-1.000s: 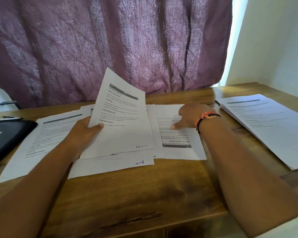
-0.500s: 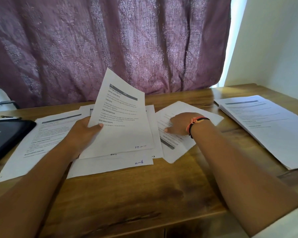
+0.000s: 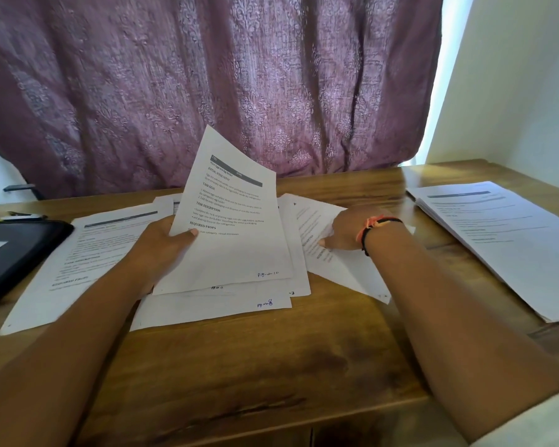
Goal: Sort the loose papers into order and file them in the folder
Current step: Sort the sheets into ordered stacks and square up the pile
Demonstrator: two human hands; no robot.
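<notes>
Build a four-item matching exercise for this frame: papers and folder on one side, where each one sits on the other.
Things:
1. black folder
2. neat stack of papers
3. raised sheet
4. skewed sheet

Places:
A. flat under the right hand
B. far left of the table
C. gripped by the left hand
D. right side of the table

Pairs: 1-B, 2-D, 3-C, 4-A

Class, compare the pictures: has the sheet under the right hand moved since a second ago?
Yes. The sheet has turned clockwise under the right hand, while the stack at the right stayed put.
</notes>
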